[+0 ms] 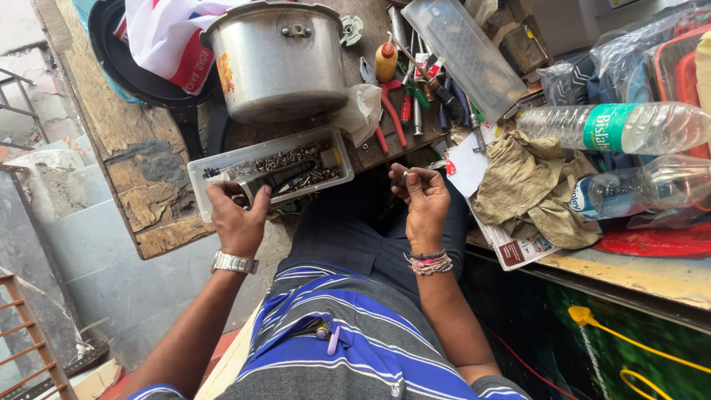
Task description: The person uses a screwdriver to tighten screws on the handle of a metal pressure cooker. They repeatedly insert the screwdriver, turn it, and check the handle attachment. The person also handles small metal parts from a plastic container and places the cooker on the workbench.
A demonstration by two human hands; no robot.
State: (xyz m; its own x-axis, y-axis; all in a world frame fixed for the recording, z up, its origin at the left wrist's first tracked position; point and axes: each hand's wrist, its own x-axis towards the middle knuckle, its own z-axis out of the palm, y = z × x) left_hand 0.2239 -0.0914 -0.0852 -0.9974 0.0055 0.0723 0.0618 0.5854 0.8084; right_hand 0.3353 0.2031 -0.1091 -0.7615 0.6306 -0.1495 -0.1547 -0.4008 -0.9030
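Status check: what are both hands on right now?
Left hand grips clear parts box edge. Right hand pinches small metal part. Steel pot behind box.

- The place was a small repair workshop, with a roadside-stall look.
- A worn wooden workbench, its top chipped and peeling, carried most of the clutter.
- Hand tools lay in a heap: red-handled pliers, screwdrivers and a small oil bottle.
- A clear plastic box held small metal screws and fittings.
- A dented metal cooker pot stood on the bench among the tools.
- A grimy rag, plastic water bottles and loose papers crowded the side counter.
- Bare concrete ground beside the bench suggested an open-fronted spot.
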